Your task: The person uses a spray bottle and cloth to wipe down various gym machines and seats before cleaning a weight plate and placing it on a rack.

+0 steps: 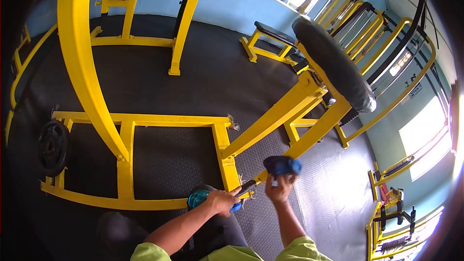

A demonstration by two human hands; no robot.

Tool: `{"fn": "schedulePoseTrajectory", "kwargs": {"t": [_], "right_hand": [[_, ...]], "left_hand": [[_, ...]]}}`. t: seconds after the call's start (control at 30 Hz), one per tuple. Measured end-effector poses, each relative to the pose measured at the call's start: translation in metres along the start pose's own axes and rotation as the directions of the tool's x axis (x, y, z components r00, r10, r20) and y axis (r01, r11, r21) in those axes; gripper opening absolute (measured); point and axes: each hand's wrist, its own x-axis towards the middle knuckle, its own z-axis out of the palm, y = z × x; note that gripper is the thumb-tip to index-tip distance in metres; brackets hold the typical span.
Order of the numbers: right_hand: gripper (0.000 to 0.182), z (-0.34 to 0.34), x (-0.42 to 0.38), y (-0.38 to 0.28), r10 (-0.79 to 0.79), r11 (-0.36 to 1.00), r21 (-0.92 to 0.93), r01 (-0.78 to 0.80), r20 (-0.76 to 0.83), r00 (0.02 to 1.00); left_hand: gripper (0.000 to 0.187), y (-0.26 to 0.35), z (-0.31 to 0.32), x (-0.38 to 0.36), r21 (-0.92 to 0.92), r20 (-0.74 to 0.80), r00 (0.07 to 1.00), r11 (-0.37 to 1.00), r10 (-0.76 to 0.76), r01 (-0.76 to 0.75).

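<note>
My left hand is closed around a teal, see-through bottle, low over my leg. A bright blue part of it shows beyond my fingers; the middle is hidden by the hand. My right hand is raised and grips a bunched dark blue cloth. Between the hands runs a black grip on the end of a yellow bar, with my left fingertips right at its lower end. The cloth overlaps the yellow bar in this view.
A yellow machine frame spans the floor before me, with a black weight plate at its left. A black pad sits on its slanted post. A low bench and other machines stand along the blue walls.
</note>
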Motion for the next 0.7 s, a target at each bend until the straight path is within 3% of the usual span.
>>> {"fn": "schedulePoseTrajectory", "kwargs": {"t": [0.03, 0.1, 0.13, 0.17, 0.2, 0.27, 0.33, 0.37, 0.4, 0.43, 0.47, 0.5, 0.57, 0.6, 0.63, 0.67, 0.7], "right_hand": [[0.042, -0.012, 0.021, 0.002, -0.061, 0.995, -0.08, 0.059, -0.027, 0.998], [0.039, -0.023, 0.077, 0.003, -0.014, 0.971, -0.233, -0.048, -0.257, 0.966], [0.041, -0.027, 0.097, 0.007, 0.027, 0.945, -0.314, -0.095, -0.214, 0.976], [0.042, -0.032, 0.112, 0.007, -0.061, 0.925, -0.38, -0.014, -0.185, 0.981], [0.044, -0.026, 0.114, 0.002, -0.019, 0.892, -0.45, -0.047, -0.14, 0.99], [0.042, -0.007, 0.073, 0.005, 0.038, 0.9, -0.437, 0.012, 0.106, 0.994], [0.045, 0.048, -0.012, 0.045, -0.269, 0.752, -0.498, 0.431, 0.366, 0.891], [0.04, 0.04, -0.007, 0.021, -0.048, 0.993, -0.078, 0.091, 0.438, 0.898], [0.037, 0.028, -0.005, -0.008, 0.121, 0.889, 0.293, -0.352, 0.59, 0.798], [0.034, 0.038, -0.042, -0.002, -0.037, 0.995, 0.098, -0.009, 0.461, 0.886], [0.031, 0.044, -0.078, 0.008, -0.238, 0.94, -0.143, 0.308, 0.373, 0.897], [0.031, 0.04, -0.069, 0.011, -0.228, 0.941, -0.151, 0.303, 0.38, 0.896], [0.025, 0.023, -0.006, -0.006, -0.158, 0.987, 0.087, 0.139, 0.282, 0.946], [0.031, -0.003, 0.038, -0.021, 0.11, 0.945, 0.234, -0.23, 0.435, 0.894], [0.027, -0.019, 0.069, -0.018, 0.012, 0.988, 0.141, -0.059, 0.313, 0.95], [0.027, -0.037, 0.113, -0.023, 0.027, 0.965, 0.244, -0.093, 0.26, 0.965], [0.028, -0.04, 0.121, -0.008, -0.17, 0.916, -0.357, 0.181, 0.063, 0.983]], "left_hand": [[0.087, -0.002, 0.008, -0.001, -0.054, -0.109, 0.994, 0.999, -0.002, -0.004], [0.087, -0.003, 0.011, 0.0, -0.081, -0.085, 0.996, 0.997, -0.025, 0.018], [0.087, 0.0, 0.006, -0.002, -0.108, -0.081, 0.996, 0.994, -0.041, 0.032], [0.086, 0.003, 0.0, -0.005, -0.114, -0.056, 0.997, 0.992, -0.056, 0.049], [0.086, 0.003, -0.002, -0.005, -0.125, -0.025, 0.997, 0.99, -0.075, 0.071], [0.088, -0.002, 0.006, -0.001, -0.095, -0.06, 0.997, 0.995, -0.049, 0.043], [0.089, -0.001, 0.005, 0.002, -0.126, -0.034, 0.997, 0.99, -0.073, 0.068], [0.09, 0.001, 0.005, 0.005, -0.143, 0.009, 0.997, 0.986, -0.082, 0.082], [0.09, 0.005, 0.005, 0.006, -0.154, -0.003, 0.998, 0.986, -0.066, 0.065], [0.09, 0.008, 0.004, 0.004, -0.125, -0.038, 0.997, 0.99, -0.064, 0.059], [0.09, 0.01, 0.004, 0.003, -0.092, -0.067, 0.996, 0.994, -0.063, 0.057], [0.09, 0.01, 0.001, 0.003, -0.101, -0.05, 0.997, 0.994, -0.057, 0.052], [0.09, 0.008, 0.011, 0.01, -0.081, -0.046, 0.998, 0.996, -0.052, 0.048], [0.09, 0.005, 0.014, 0.013, -0.068, -0.063, 0.996, 0.996, -0.06, 0.056], [0.091, 0.004, 0.017, 0.014, -0.135, -0.074, 0.995, 0.989, -0.066, 0.056], [0.091, 0.006, 0.015, 0.013, -0.147, -0.065, 0.996, 0.988, -0.063, 0.052], [0.091, 0.01, 0.009, 0.011, -0.111, -0.055, 0.995, 0.991, -0.083, 0.077]]}}
